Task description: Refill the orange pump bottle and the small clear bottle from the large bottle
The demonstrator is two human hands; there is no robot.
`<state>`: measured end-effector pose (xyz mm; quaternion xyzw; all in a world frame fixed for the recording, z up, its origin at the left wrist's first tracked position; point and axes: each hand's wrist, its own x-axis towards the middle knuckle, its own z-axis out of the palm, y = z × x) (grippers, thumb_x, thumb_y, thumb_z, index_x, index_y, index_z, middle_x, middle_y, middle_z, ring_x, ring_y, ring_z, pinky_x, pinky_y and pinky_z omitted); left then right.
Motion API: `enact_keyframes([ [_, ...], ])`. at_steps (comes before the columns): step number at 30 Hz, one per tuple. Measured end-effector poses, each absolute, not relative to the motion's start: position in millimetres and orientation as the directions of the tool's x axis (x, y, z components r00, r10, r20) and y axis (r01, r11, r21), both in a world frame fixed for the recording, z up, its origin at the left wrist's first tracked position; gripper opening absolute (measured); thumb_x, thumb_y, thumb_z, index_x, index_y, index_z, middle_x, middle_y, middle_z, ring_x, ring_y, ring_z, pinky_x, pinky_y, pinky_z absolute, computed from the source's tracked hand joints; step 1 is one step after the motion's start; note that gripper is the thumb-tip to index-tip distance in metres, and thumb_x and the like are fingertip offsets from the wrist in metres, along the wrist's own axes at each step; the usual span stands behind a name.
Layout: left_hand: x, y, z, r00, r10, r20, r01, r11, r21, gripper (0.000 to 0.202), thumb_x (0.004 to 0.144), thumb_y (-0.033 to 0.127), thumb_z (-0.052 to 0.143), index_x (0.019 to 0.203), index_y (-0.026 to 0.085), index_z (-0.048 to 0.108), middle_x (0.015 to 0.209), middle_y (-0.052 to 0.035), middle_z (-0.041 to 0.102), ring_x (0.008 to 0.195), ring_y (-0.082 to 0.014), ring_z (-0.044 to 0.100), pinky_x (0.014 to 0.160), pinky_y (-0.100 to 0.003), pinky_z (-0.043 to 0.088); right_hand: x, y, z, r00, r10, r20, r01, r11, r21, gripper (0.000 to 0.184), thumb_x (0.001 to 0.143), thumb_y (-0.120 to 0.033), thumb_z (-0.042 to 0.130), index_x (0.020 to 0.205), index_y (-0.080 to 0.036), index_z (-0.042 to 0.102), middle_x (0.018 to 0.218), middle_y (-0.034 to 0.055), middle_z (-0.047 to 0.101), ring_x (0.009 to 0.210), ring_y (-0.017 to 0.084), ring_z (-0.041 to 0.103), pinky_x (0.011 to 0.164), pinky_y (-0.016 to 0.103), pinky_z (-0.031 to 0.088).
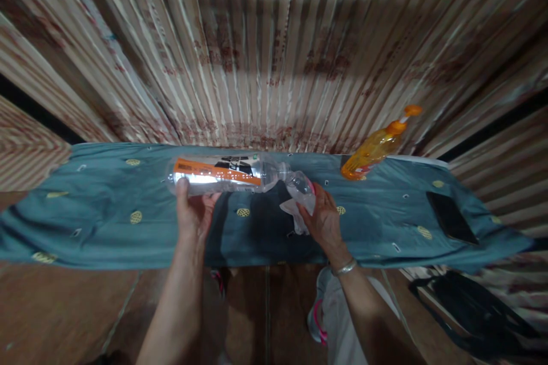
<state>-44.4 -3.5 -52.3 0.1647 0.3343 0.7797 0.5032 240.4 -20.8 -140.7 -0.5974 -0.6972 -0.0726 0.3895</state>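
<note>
My left hand (193,211) grips a clear plastic bottle (222,174) with an orange, black and white label, held sideways over the teal cloth. Its neck points right. My right hand (324,218) is closed around a small clear cup (300,187) and a crumpled bit of clear plastic, right at the bottle's mouth. A silver bracelet (345,267) sits on my right wrist.
A teal cloth (107,222) with yellow dots covers a narrow table before a striped curtain. An orange bottle (377,148) with a pump cap stands at the back right. A black phone (451,218) lies at the right end. A dark bag (475,313) lies on the floor, lower right.
</note>
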Motion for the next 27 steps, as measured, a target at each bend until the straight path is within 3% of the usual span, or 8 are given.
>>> enact_keyframes([
  [9,-42.1,-3.9,-47.1,-0.458,0.881,-0.12,-0.683,-0.263,0.681,0.042,0.087,0.049,0.075,0.119,0.021,0.073,0.116,-0.0126,0.077,0.112,-0.0284,0.073,0.087,-0.04,0.066,240.6,-19.4,-141.4,0.011,0.788,0.615,0.886,0.278,-0.371,0.064,0.101,-0.052,0.054,0.146,-0.008,0.046,0.131,0.0263,0.068,0.122,0.037,0.065,0.104,0.059,0.057],
  [19,-41.9,-2.2,-49.3,-0.477,0.874,-0.091,-0.666,-0.292,0.686,0.044,0.079,0.048,0.081,0.112,0.02,0.071,0.123,-0.0158,0.075,0.135,-0.0355,0.061,0.094,-0.047,0.063,240.8,-18.6,-142.3,0.0,0.781,0.625,0.896,0.277,-0.346,0.062,0.103,-0.051,0.052,0.146,-0.008,0.048,0.132,0.0259,0.067,0.121,0.036,0.065,0.104,0.058,0.056],
  [27,-40.6,-1.5,-48.4,-0.476,0.875,-0.084,-0.664,-0.295,0.687,0.041,0.08,0.048,0.079,0.108,0.02,0.073,0.117,-0.0162,0.076,0.124,-0.0339,0.068,0.09,-0.045,0.064,240.3,-18.7,-141.6,0.012,0.789,0.614,0.888,0.274,-0.369,0.063,0.102,-0.052,0.052,0.147,-0.007,0.046,0.131,0.0263,0.067,0.122,0.036,0.065,0.104,0.058,0.057],
])
